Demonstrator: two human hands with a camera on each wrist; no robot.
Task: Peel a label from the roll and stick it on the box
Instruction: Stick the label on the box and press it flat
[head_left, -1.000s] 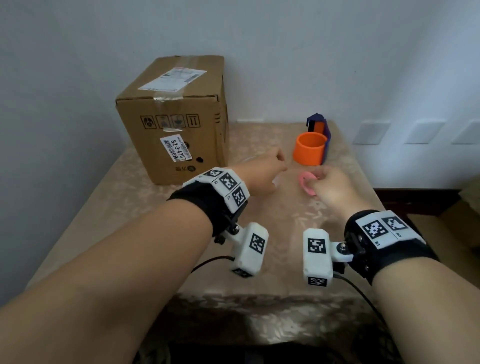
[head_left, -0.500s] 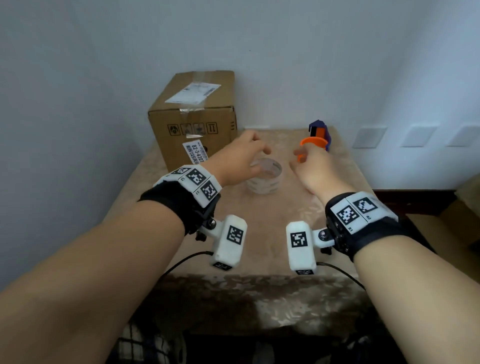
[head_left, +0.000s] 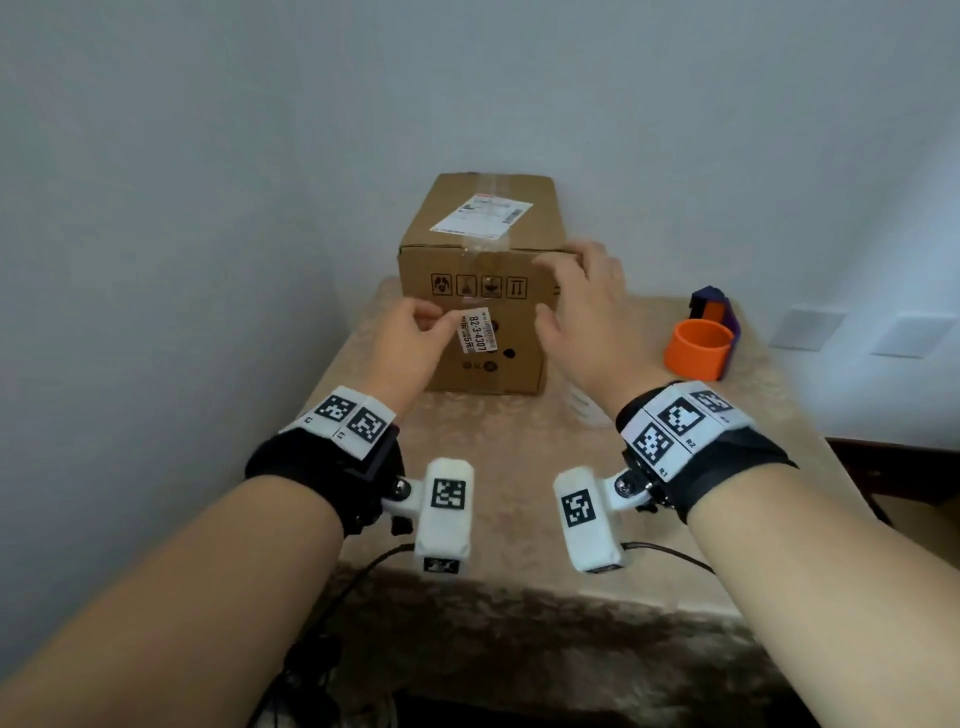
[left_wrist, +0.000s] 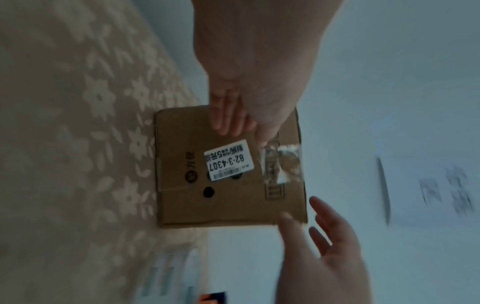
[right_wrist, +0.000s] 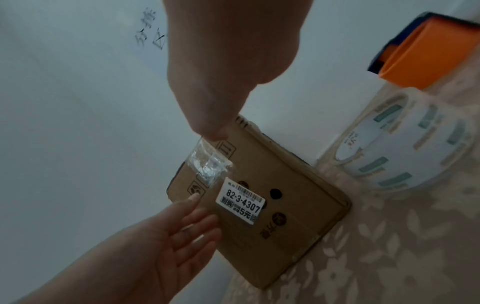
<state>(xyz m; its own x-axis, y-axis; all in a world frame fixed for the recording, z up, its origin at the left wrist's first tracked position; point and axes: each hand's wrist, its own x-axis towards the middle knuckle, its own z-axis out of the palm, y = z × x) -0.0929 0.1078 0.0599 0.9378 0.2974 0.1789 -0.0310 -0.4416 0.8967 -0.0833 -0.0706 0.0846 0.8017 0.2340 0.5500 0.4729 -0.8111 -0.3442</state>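
A brown cardboard box stands at the back of the table, with a white "82-3-4307" label and crinkled clear tape on its front face. My left hand hovers with relaxed fingers at the left of that face, just beside the label; nothing shows between its fingers. At the box's upper right front corner is my right hand, fingers spread and holding nothing. The white label roll stands on the table right of the box, mostly hidden behind my right wrist in the head view.
An orange ring and a purple and orange dispenser sit at the table's back right. The table has a beige flowered cloth, with walls close on the left and behind. Cables hang over the near edge.
Both hands left the label roll at mid-table and moved forward and up to the box's front face. The pink thing held by the right hand a second ago is no longer in view.
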